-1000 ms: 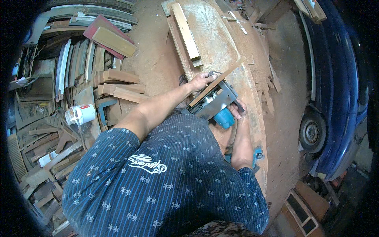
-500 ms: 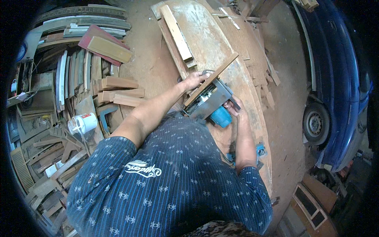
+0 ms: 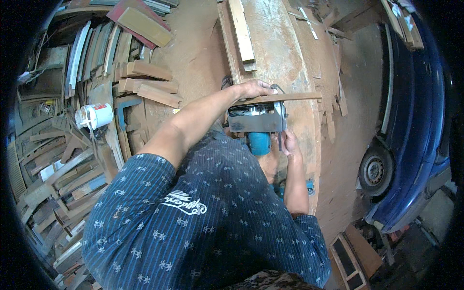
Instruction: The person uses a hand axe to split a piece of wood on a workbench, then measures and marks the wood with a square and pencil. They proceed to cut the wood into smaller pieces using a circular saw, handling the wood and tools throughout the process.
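head view. we locate the power tool point(image 3: 256, 124) over the workbench point(image 3: 285, 48), in front of our torso. our left hand point(image 3: 255, 90) holds the wooden strip point(image 3: 304, 96) against the tool's far side; our right hand point(image 3: 290, 143) grasps the tool at its right end.

beyond the tool, we note a pale beam point(image 3: 241, 34) on the bench. left of the tool stand a white bucket point(image 3: 99, 115) and wood blocks point(image 3: 159, 98); to its right, well apart, a blue car point(image 3: 411, 121).

the bench edge runs just right of the tool, and the strip reaches that edge. bench surface extends beyond the tool, right of the beam; dusty floor separates bench from car.

we cannot make out all of either hand's fingers. nearer than the tool, our right forearm point(image 3: 296, 186) partly covers a blue object point(image 3: 310, 187). the dark rim crops the car.
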A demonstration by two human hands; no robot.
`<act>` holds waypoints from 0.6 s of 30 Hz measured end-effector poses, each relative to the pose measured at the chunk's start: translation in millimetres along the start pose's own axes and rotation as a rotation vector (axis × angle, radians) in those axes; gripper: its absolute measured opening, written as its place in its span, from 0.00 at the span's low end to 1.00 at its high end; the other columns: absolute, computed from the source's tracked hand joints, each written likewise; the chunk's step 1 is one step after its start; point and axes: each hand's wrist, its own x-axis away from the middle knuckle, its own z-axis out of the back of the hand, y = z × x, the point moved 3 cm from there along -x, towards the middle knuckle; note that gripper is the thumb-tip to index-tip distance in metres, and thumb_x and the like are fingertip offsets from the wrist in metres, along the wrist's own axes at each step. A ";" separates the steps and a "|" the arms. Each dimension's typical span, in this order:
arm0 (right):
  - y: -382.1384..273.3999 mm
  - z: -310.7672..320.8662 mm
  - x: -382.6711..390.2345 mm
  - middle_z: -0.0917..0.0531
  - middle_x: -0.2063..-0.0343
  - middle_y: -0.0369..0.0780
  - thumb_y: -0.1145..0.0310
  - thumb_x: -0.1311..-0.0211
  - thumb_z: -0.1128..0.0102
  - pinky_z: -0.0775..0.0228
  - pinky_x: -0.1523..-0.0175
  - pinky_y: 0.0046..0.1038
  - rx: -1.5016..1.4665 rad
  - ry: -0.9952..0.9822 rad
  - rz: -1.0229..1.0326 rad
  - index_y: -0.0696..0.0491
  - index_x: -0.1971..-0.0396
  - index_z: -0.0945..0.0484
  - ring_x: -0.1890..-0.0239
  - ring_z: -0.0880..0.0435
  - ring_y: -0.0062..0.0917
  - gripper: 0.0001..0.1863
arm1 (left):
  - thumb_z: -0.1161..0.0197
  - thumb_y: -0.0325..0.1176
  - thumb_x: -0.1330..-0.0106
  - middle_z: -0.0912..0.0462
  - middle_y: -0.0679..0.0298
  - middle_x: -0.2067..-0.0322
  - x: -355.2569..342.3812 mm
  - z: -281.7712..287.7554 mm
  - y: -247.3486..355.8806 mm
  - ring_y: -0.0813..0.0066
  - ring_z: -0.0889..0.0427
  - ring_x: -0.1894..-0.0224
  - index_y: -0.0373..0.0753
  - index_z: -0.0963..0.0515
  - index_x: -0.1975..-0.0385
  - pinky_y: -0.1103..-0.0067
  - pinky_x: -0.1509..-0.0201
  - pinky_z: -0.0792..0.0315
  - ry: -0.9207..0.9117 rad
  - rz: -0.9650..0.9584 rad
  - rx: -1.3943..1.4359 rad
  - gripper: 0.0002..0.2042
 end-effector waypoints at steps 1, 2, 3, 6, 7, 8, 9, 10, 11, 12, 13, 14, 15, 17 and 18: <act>-3.9 0.6 4.9 0.17 0.60 0.40 0.51 0.25 0.50 0.27 0.54 0.31 0.047 0.004 0.016 0.55 0.49 0.22 0.61 0.19 0.28 0.22 | 0.31 0.52 0.35 0.13 0.67 0.59 2.2 -4.7 9.1 0.78 0.21 0.55 0.43 0.13 0.55 0.76 0.45 0.29 0.024 -0.013 -0.096 0.19; -3.8 5.1 9.6 0.17 0.56 0.40 0.55 0.25 0.50 0.27 0.52 0.31 0.046 -0.011 -0.018 0.56 0.47 0.23 0.59 0.19 0.27 0.21 | 0.31 0.52 0.35 0.13 0.67 0.61 16.3 -10.9 27.1 0.78 0.21 0.57 0.43 0.13 0.56 0.76 0.45 0.29 0.023 0.037 -0.105 0.19; -4.5 10.1 15.2 0.17 0.52 0.40 0.58 0.24 0.50 0.27 0.51 0.30 0.043 -0.026 -0.052 0.57 0.45 0.24 0.56 0.19 0.26 0.20 | 0.31 0.52 0.35 0.13 0.67 0.61 12.4 -12.2 25.1 0.78 0.20 0.57 0.43 0.13 0.57 0.76 0.46 0.29 -0.029 0.041 -0.091 0.19; -0.4 13.6 26.5 0.17 0.50 0.39 0.61 0.23 0.49 0.27 0.50 0.28 0.022 -0.049 -0.137 0.59 0.44 0.24 0.55 0.19 0.24 0.19 | 0.31 0.52 0.34 0.13 0.68 0.61 12.8 -15.6 22.3 0.79 0.19 0.57 0.42 0.14 0.56 0.76 0.46 0.28 -0.092 -0.011 -0.168 0.19; -2.7 2.7 31.0 0.17 0.50 0.39 0.61 0.23 0.49 0.27 0.51 0.28 0.031 -0.031 -0.144 0.59 0.44 0.24 0.56 0.19 0.24 0.19 | 0.31 0.52 0.34 0.13 0.68 0.60 16.4 -17.7 25.4 0.79 0.19 0.57 0.42 0.14 0.56 0.76 0.46 0.28 -0.099 -0.019 -0.183 0.19; -3.8 -4.4 35.0 0.17 0.50 0.39 0.61 0.23 0.49 0.28 0.51 0.28 0.040 -0.013 -0.151 0.59 0.44 0.23 0.57 0.19 0.23 0.19 | 0.32 0.52 0.34 0.13 0.68 0.60 18.4 -19.7 25.9 0.79 0.19 0.57 0.41 0.14 0.55 0.76 0.46 0.28 -0.107 -0.027 -0.200 0.20; -3.8 -5.0 36.7 0.17 0.54 0.37 0.59 0.24 0.47 0.27 0.52 0.27 0.052 -0.001 -0.156 0.57 0.46 0.23 0.58 0.20 0.22 0.18 | 0.32 0.52 0.34 0.13 0.68 0.61 17.0 -19.3 24.1 0.79 0.19 0.56 0.41 0.14 0.55 0.76 0.46 0.28 -0.108 -0.011 -0.200 0.20; -4.2 -5.2 36.0 0.16 0.57 0.36 0.58 0.25 0.46 0.27 0.53 0.27 0.063 0.009 -0.158 0.56 0.48 0.22 0.59 0.20 0.22 0.18 | 0.32 0.52 0.34 0.13 0.68 0.61 15.5 -18.6 24.0 0.79 0.19 0.56 0.41 0.14 0.55 0.76 0.46 0.28 -0.117 -0.008 -0.195 0.20; -4.7 -5.1 35.4 0.16 0.60 0.35 0.57 0.26 0.45 0.27 0.54 0.27 0.075 0.020 -0.160 0.55 0.50 0.21 0.61 0.20 0.21 0.17 | 0.32 0.52 0.34 0.13 0.68 0.61 14.1 -18.1 23.7 0.79 0.19 0.57 0.41 0.14 0.55 0.76 0.46 0.28 -0.126 -0.005 -0.189 0.20; -3.0 -2.2 34.0 0.16 0.60 0.35 0.57 0.26 0.45 0.27 0.55 0.26 0.093 -0.001 -0.160 0.55 0.51 0.21 0.62 0.20 0.21 0.17 | 0.32 0.53 0.34 0.13 0.68 0.61 13.3 -18.5 22.7 0.79 0.19 0.57 0.41 0.14 0.55 0.76 0.46 0.28 -0.134 -0.002 -0.182 0.20; -2.4 0.6 31.0 0.16 0.61 0.35 0.57 0.25 0.45 0.26 0.57 0.25 0.111 -0.022 -0.157 0.55 0.51 0.21 0.63 0.19 0.21 0.17 | 0.32 0.53 0.35 0.13 0.67 0.60 14.2 -17.5 24.4 0.78 0.19 0.56 0.41 0.14 0.55 0.75 0.46 0.28 -0.142 -0.002 -0.196 0.21; -2.0 3.6 29.8 0.16 0.61 0.35 0.57 0.25 0.46 0.26 0.58 0.24 0.129 -0.043 -0.153 0.55 0.51 0.21 0.65 0.19 0.21 0.17 | 0.32 0.54 0.35 0.13 0.67 0.60 13.2 -17.1 23.0 0.77 0.20 0.55 0.41 0.14 0.55 0.75 0.46 0.28 -0.144 0.001 -0.201 0.22; -1.6 8.3 30.7 0.16 0.63 0.35 0.57 0.25 0.46 0.27 0.60 0.23 0.152 -0.025 -0.184 0.55 0.52 0.21 0.67 0.20 0.20 0.16 | 0.32 0.54 0.35 0.13 0.66 0.59 11.8 -17.0 21.0 0.76 0.20 0.54 0.41 0.14 0.55 0.75 0.45 0.28 -0.146 0.004 -0.205 0.22; -4.5 8.4 30.7 0.16 0.66 0.34 0.58 0.25 0.47 0.27 0.63 0.22 0.197 0.001 -0.251 0.55 0.53 0.21 0.71 0.21 0.19 0.16 | 0.32 0.55 0.36 0.13 0.65 0.58 9.8 -15.7 18.2 0.74 0.20 0.53 0.40 0.14 0.54 0.74 0.45 0.29 -0.150 0.003 -0.210 0.23; -4.6 6.7 29.9 0.17 0.67 0.34 0.58 0.25 0.47 0.28 0.64 0.21 0.181 0.012 -0.252 0.55 0.54 0.20 0.72 0.22 0.18 0.15 | 0.32 0.56 0.36 0.13 0.65 0.58 8.5 -15.5 17.2 0.74 0.20 0.53 0.40 0.15 0.54 0.73 0.44 0.29 -0.157 -0.003 -0.212 0.24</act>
